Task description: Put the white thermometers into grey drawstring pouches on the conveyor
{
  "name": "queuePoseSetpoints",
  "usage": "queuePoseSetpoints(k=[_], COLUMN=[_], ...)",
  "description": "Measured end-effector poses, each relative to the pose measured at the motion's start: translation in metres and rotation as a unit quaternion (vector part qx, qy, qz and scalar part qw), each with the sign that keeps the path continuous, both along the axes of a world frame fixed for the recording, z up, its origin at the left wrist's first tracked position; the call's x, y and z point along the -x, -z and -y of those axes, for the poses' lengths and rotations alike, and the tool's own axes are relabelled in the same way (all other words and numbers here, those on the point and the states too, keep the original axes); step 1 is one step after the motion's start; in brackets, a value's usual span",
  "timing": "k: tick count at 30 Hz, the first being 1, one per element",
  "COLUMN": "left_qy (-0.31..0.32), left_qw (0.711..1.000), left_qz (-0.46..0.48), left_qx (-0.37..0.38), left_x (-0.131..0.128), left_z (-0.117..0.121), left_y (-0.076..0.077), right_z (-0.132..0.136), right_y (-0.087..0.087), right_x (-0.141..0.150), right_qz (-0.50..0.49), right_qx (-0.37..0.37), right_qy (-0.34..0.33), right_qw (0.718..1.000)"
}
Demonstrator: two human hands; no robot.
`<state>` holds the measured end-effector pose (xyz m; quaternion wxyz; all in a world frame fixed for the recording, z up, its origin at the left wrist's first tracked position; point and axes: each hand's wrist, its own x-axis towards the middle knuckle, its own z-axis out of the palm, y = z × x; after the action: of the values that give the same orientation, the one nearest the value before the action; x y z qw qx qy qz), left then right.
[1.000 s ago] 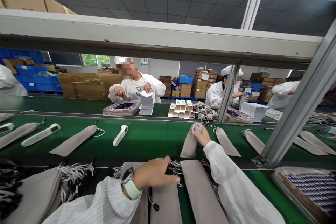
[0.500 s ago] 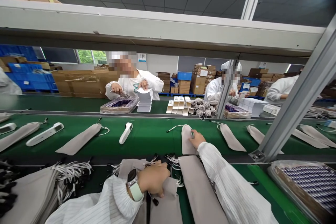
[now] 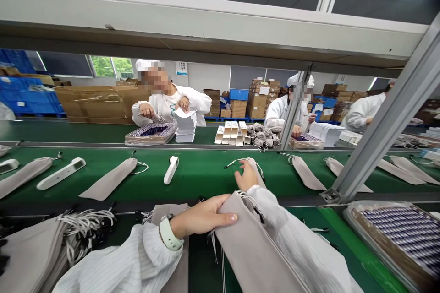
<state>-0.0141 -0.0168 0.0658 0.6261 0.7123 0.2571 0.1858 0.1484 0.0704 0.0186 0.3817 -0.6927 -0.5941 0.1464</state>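
My left hand grips the top end of a long grey drawstring pouch, thumb on its upper face and fingers underneath. White cords with dark ends hang around that end. Over the green belt, my right hand has its fingers spread, holding nothing I can see. It is beside and partly over another grey pouch on the belt; whether they touch is unclear. To the left on the belt lie a white handheld device, a grey pouch and a longer white device.
Stacked grey pouches with bunched cords lie at lower left. A plastic-wrapped tray of striped items sits at right. A slanted metal post and a shelf beam frame the view. Co-workers work across the belt.
My left hand has moved from the middle pouches onto the longer pouch at right and raised its end. My right hand has shifted left and up, its fingers spreading. The camera view has shifted slightly.
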Motion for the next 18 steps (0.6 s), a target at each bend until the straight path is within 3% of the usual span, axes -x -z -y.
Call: queuePoseSetpoints(k=[3,5,8,11,14,16,18], left_qy=[-0.081,-0.093,-0.101,-0.109,-0.097,-0.091,-0.093], left_qw=[0.981,0.962,0.938,0.917,0.904,0.888,0.870], left_qz=[-0.112,-0.172,-0.212,-0.243,-0.277,-0.322,-0.366], left_qx=[-0.139,-0.189,-0.254,-0.299,-0.311,-0.315,-0.316], left_x=[-0.001,0.001,0.002,0.000,-0.002,-0.001,0.001], left_z=[-0.006,-0.008,-0.008,-0.008,-0.010,-0.011,-0.012], left_y=[0.015,0.020,0.026,0.033,0.038,0.036,0.033], right_z=[0.014,0.019,0.018,0.016,0.018,0.021,0.023], right_y=[0.011,0.012,-0.002,-0.028,-0.045,-0.045,-0.039], right_x=[0.037,0.052,0.046,0.011,-0.021,-0.029,-0.024], right_qz=[-0.138,-0.199,-0.226,-0.139,0.042,0.106,0.130], right_qx=[0.115,0.190,0.223,0.232,0.268,0.332,0.409], right_qy=[-0.089,-0.124,-0.167,-0.220,-0.201,-0.193,-0.228], right_qw=[0.980,0.953,0.934,0.937,0.941,0.917,0.874])
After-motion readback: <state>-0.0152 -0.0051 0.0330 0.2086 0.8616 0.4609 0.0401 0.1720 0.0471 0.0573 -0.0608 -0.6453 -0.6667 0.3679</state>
